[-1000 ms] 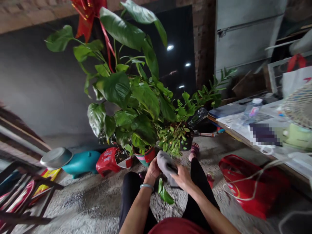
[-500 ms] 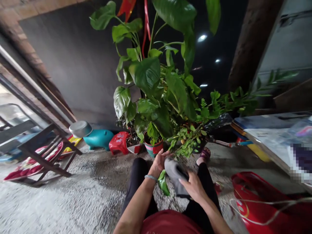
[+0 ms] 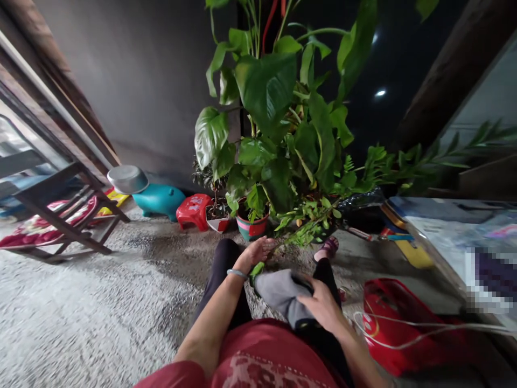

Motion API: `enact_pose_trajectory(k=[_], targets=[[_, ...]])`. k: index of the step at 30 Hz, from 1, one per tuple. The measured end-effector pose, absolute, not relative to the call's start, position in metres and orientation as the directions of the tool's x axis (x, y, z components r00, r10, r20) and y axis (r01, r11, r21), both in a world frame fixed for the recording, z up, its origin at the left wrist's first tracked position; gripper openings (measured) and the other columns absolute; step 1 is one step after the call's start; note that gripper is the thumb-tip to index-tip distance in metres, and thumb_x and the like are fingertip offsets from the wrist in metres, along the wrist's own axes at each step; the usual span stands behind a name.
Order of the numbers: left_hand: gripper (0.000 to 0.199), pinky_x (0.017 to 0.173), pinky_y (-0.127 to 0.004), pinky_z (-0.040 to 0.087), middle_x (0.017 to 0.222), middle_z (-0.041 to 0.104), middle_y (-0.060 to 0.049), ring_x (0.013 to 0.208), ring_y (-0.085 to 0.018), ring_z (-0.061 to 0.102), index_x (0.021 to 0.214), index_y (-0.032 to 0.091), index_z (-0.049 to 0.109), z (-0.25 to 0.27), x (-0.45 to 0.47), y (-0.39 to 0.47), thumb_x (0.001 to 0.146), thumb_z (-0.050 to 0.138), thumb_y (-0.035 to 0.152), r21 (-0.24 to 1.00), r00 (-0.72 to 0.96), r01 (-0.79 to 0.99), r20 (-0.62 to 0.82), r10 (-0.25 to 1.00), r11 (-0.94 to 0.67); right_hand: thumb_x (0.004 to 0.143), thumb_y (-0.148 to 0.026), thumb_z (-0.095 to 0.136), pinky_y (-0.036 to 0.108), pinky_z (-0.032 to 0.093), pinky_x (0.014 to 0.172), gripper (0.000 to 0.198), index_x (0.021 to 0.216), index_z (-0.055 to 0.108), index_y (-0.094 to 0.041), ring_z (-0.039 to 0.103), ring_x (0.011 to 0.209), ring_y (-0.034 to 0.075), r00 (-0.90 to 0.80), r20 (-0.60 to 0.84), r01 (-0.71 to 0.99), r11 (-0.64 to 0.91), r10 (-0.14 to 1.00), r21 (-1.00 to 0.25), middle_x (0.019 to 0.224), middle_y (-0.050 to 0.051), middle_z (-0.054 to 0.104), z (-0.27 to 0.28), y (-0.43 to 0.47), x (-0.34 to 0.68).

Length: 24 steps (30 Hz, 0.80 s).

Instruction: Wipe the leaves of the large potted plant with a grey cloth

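Observation:
My right hand [image 3: 322, 304] grips a grey cloth [image 3: 277, 293], bunched up in front of my lap. My left hand [image 3: 256, 253] is held out with its fingers stretched and slightly apart, close to the low stems of a leafy plant. Just below it is a green leaf [image 3: 257, 269], partly covered by the cloth; whether the hand touches its stalk I cannot tell. Ahead stands a tall plant with broad glossy leaves [image 3: 266, 86]. A green, pink and red pot [image 3: 252, 229] stands at its foot, beyond my left hand.
Left of the pot are a small white-and-red planter [image 3: 218, 223], a red stool [image 3: 194, 212] and a teal animal-shaped seat [image 3: 158, 200] with a metal bowl [image 3: 128, 179]. A wooden chair [image 3: 67, 207] stands far left. A red bag [image 3: 388, 323] and a table [image 3: 436, 221] are at right.
My view has tilted down and shifted. The cloth has moved left and slightly up, now covering more of the leaf. My left hand has moved a little left, fingers still stretched.

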<state>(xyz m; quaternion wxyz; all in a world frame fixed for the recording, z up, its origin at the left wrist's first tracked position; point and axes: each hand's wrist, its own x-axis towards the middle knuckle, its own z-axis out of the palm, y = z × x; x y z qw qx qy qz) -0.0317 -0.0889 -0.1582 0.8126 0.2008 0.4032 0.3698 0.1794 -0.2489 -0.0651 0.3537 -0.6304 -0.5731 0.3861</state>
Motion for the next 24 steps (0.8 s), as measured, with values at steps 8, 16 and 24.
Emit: enact_pose_trajectory(k=[8,16,24], targets=[[0.040,0.083,-0.045,0.056,0.099,0.075,-0.014,0.081,-0.028,0.074,0.110,0.019,0.073,-0.136,-0.036,-0.100,0.100,0.055,0.053,0.639,0.518,-0.265,-0.537,0.666,0.722,0.069,-0.046,0.069,0.047,0.057,0.096,0.055,0.114,0.075,-0.014,0.075,0.108,0.038,0.536,0.105,0.493,-0.210,0.837,-0.844,0.108,0.019,0.081,-0.023,-0.187,0.201],[0.035,0.084,-0.038,0.055,0.081,0.072,-0.010,0.076,-0.025,0.073,0.107,0.012,0.074,-0.147,-0.061,-0.103,0.102,0.056,0.041,0.634,0.478,-0.358,-0.506,0.718,0.685,0.067,-0.029,0.068,0.042,0.057,0.102,0.048,0.112,0.078,-0.019,0.076,0.111,0.033,0.040,-0.096,0.538,-0.102,0.995,-0.836,0.112,0.012,0.082,-0.057,-0.263,0.141],[0.045,0.088,-0.035,0.049,0.094,0.074,-0.009,0.084,-0.022,0.068,0.110,0.013,0.071,-0.127,-0.039,-0.108,0.095,0.059,0.054,0.771,0.480,-0.205,-0.458,0.748,0.603,0.067,-0.034,0.068,0.048,0.057,0.099,0.052,0.113,0.077,-0.012,0.075,0.109,0.039,0.338,0.005,0.622,-0.219,0.941,-0.752,0.108,0.019,0.081,-0.040,-0.232,0.148]])
